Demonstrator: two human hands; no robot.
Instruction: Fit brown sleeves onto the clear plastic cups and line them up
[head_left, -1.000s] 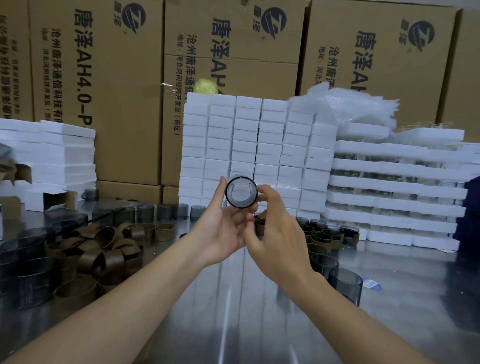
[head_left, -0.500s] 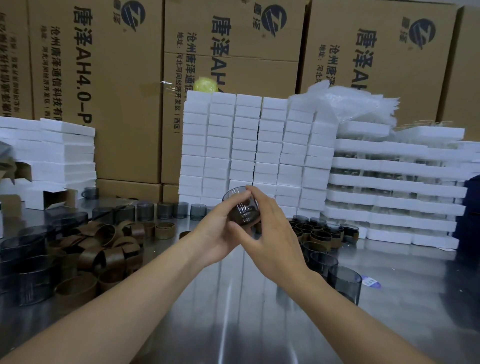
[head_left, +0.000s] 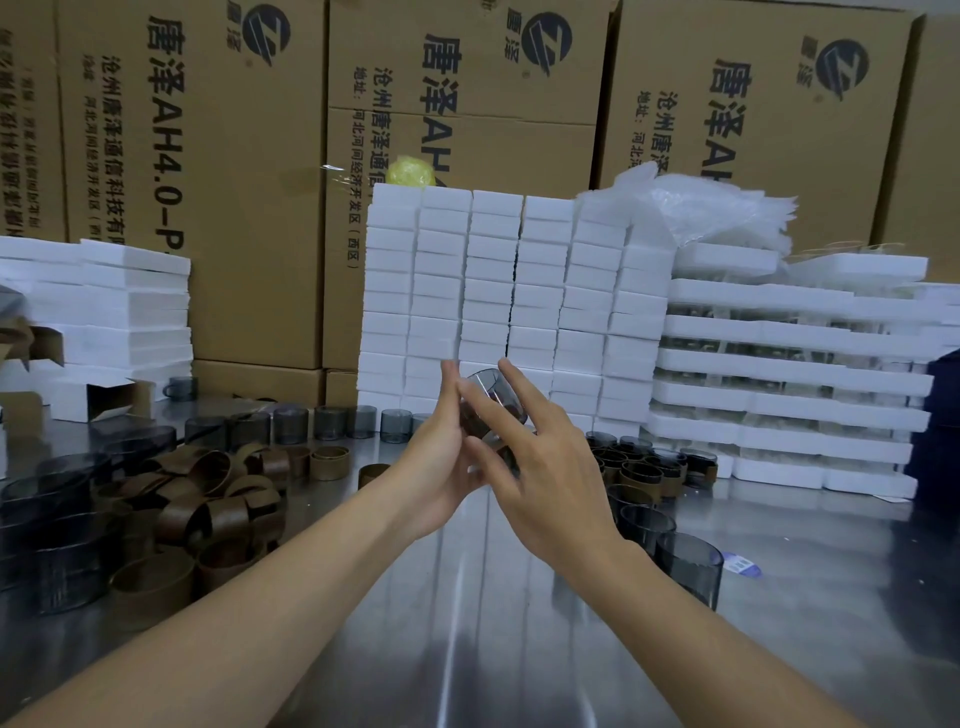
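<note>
Above the steel table (head_left: 519, 649), both hands hold one clear grey cup (head_left: 485, 382) tilted, with a brown sleeve (head_left: 503, 411) showing round its middle. My left hand (head_left: 434, 462) lies against its left side, fingers pointing up. My right hand (head_left: 550, 467) covers its right side, index finger along the cup, thumb under it, other fingers spread. Loose brown sleeves (head_left: 208, 499) are heaped at the left. Sleeved cups (head_left: 644, 467) stand grouped at the right.
Bare grey cups stand in a row (head_left: 332, 423) at the back, in stacks (head_left: 57, 545) at far left, and singly (head_left: 688, 569) near my right forearm. White foam boxes (head_left: 493, 291) and trays (head_left: 779, 374) are stacked behind, in front of cardboard cartons (head_left: 234, 182).
The cup was held up with its mouth facing me; the hands lowered it and tipped it sideways. My right fingers have since spread out over it.
</note>
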